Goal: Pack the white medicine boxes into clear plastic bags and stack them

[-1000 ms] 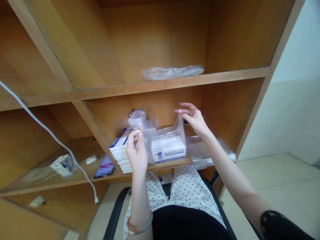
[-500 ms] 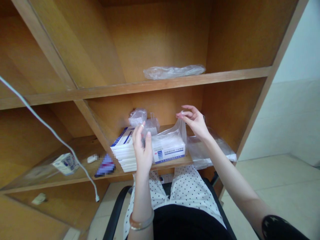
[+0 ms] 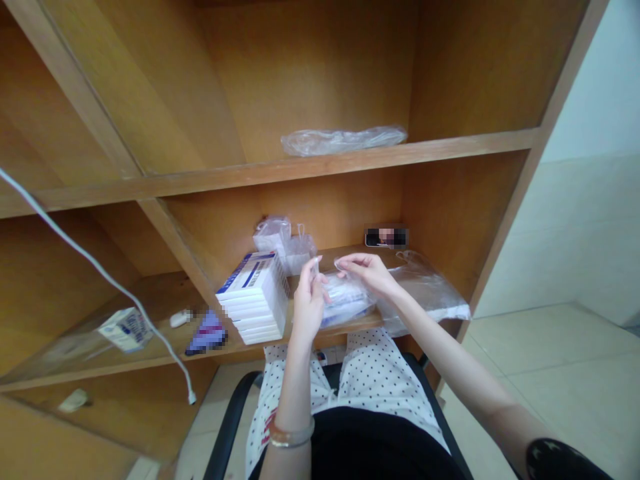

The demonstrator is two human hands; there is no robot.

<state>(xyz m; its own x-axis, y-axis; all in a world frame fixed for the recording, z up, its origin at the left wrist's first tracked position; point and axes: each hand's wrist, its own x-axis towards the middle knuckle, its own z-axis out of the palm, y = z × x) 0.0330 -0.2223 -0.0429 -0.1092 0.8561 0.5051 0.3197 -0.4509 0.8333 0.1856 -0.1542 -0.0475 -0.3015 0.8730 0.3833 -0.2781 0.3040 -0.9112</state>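
A clear plastic bag [image 3: 350, 288] rests on the lower shelf with a white-and-blue box inside it, partly hidden by the bag's folds and my hands. My left hand [image 3: 309, 303] pinches the upper left part of the bag. Opposite it, my right hand [image 3: 370, 272] holds the bag's upper right edge between thumb and fingers. To the left of my left hand stands a stack of white boxes [image 3: 256, 300] with blue print. Behind that stack are small bagged packages [image 3: 280, 237].
Flat plastic bags [image 3: 425, 290] lie at the right of the shelf. A phone [image 3: 386, 237] leans at the back. Crumpled plastic [image 3: 345, 141] sits on the shelf above. A white cable [image 3: 100, 267] hangs at left, before a small box [image 3: 126, 329].
Both hands have come closer together above the box. My right hand has lowered, bringing the bag's top down and inward. The phone behind it now shows.
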